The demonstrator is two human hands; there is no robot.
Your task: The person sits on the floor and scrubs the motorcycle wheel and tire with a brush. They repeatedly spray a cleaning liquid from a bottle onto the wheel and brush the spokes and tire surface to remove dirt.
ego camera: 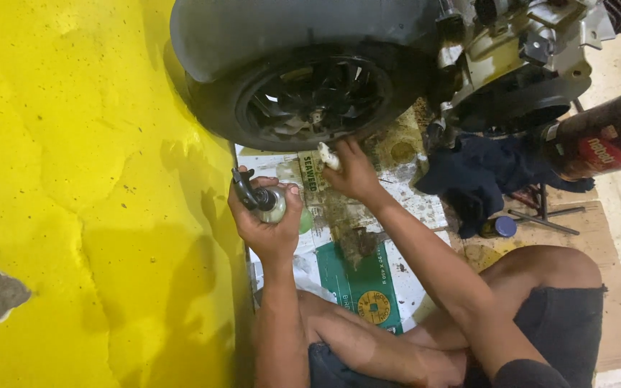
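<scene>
Small pale round metal part with a black handle-like stem [264, 201] sits in the left hand [267, 223], just below and left of the black scooter wheel with its spoked rim [310, 97]; that grip is clenched around the part, thumb over its top. To its right, still below the wheel, the right hand [353, 172] pinches a small white piece [328, 156] between fingertips, close under the tyre. Beneath both lies greasy flattened cardboard printed in green and white [357, 287]. Right of the wheel, a dark blue rag [479, 172] is heaped under the engine casing [519, 57]. Oily fingers could let the white piece slip and roll beneath the wheel; grit from the soiled cardboard could foul either part if set down.
</scene>
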